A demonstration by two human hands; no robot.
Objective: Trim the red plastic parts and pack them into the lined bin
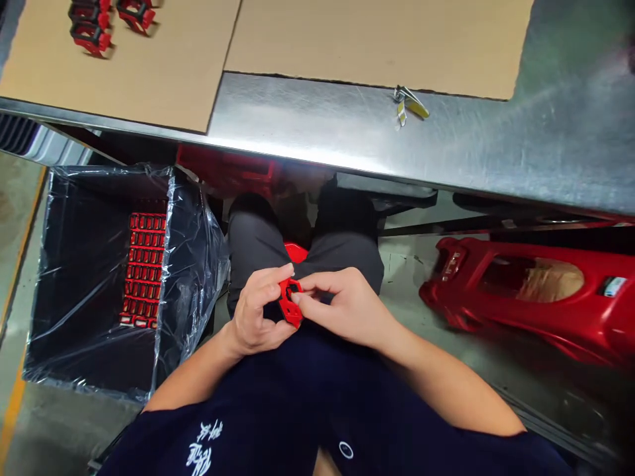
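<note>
A small red plastic part (290, 303) with a dark opening is held between both hands above my lap. My left hand (258, 312) grips its left side, fingers curled round it. My right hand (344, 305) pinches its right edge with thumb and forefinger. Another red piece (296, 251) shows just beyond the hands, between my knees. Similar red and black parts (92, 26) lie on cardboard (163, 73) at the table's far left.
A steel table (347, 132) runs across above my knees, with a small yellow-tipped tool (409, 104) on it. A plastic-lined black bin (89, 277) at my left holds rows of red parts (143, 270). A large red moulded shell (536, 297) lies on the floor at the right.
</note>
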